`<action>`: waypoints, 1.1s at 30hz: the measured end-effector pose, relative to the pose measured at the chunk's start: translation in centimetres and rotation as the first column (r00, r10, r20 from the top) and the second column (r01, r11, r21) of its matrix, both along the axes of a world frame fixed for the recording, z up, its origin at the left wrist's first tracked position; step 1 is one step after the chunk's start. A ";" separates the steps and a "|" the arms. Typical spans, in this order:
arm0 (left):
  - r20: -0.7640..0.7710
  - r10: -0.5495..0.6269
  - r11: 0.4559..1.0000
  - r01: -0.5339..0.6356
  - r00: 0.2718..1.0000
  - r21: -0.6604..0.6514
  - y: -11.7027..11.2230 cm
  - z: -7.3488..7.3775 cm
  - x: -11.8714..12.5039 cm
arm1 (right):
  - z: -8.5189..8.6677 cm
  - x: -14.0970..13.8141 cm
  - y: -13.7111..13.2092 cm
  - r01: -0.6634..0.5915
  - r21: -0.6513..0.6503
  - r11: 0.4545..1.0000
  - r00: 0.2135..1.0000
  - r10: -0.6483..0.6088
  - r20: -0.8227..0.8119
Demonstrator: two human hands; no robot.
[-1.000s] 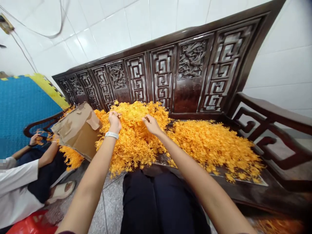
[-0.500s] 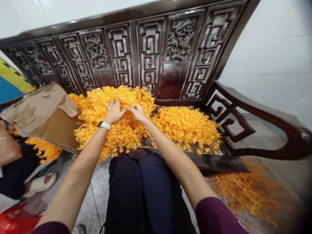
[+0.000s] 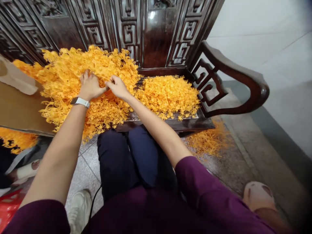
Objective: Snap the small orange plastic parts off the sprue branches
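A large heap of orange artificial flower sprigs (image 3: pixel 73 71) lies on the dark wooden bench seat. My left hand (image 3: pixel 90 87), with a watch at its wrist, rests on the heap with fingers spread, their tips partly sunk in the sprigs. Its thumb stretches right and meets the fingertips of my right hand (image 3: pixel 118 87). The right fingers are closed in a pinch on a thin orange sprig at the heap's right side. A smaller, flatter pile of orange sprigs (image 3: pixel 170 96) lies to the right on the seat.
A cardboard box (image 3: pixel 19 104) stands left of the heap. The bench's carved backrest (image 3: pixel 158 42) rises behind, and its curved armrest (image 3: pixel 253 81) bounds the right. More orange sprigs (image 3: pixel 209 139) are on the floor. Another person's sandalled foot (image 3: pixel 258 195) is at lower right; a red basket (image 3: pixel 9 208) is at lower left.
The view has tilted down and turned right, so the bench and piles appear higher and further left. Both hands stay together at the large heap, the right still pinching.
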State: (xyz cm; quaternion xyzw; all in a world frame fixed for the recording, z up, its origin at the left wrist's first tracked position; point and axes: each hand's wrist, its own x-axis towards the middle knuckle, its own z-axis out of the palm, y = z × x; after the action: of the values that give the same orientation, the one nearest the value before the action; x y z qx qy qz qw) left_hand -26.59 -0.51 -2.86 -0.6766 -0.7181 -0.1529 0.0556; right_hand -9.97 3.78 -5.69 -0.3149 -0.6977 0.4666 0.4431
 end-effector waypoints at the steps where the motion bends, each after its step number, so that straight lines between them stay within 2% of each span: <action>1: 0.013 0.000 1.000 0.000 1.000 0.000 0.0 0.0 0.0 | 0.0 0.0 0.0 0.002 0.008 1.000 1.000 -0.002 0.008; 9: 0.113 0.031 0.997 -0.038 0.993 0.066 0.2 -0.1 0.4 | 0.4 -0.3 -0.1 -0.002 0.026 1.000 1.000 0.002 -0.016; 13: 0.186 0.029 0.991 -0.052 0.982 0.122 0.4 -0.3 0.9 | 0.8 -0.3 -0.7 -0.030 0.078 0.996 0.988 0.041 -0.147; 17: 0.215 0.087 0.984 -0.118 0.973 0.133 0.9 -0.4 1.4 | 1.9 0.8 -0.6 0.017 0.019 1.000 0.947 -0.009 -0.320; 22: 0.193 0.139 0.977 -0.166 0.971 0.130 1.2 -0.9 1.2 | 4.8 4.4 -0.4 0.033 -0.036 0.999 0.902 -0.045 -0.430; 28: 0.160 0.162 0.978 -0.180 0.974 0.104 1.0 -1.4 1.5 | 11.0 10.7 -2.5 0.053 -0.024 0.998 0.887 -0.058 -0.458; 31: 0.187 0.163 0.981 -0.180 0.969 0.077 1.0 -0.8 1.9 | 13.0 13.5 -4.4 0.030 -0.049 0.998 0.912 -0.048 -0.407; 33: 0.193 0.114 0.991 -0.125 0.975 0.047 0.8 0.2 1.8 | 13.1 15.1 -5.9 -0.001 -0.102 0.995 0.920 -0.039 -0.390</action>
State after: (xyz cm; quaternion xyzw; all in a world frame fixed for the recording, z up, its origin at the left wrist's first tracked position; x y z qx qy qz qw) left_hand -24.77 0.29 -2.63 -0.6128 -0.7546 -0.2341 0.0156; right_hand 5.12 -2.08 7.39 -0.2437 -0.5678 0.5502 0.5616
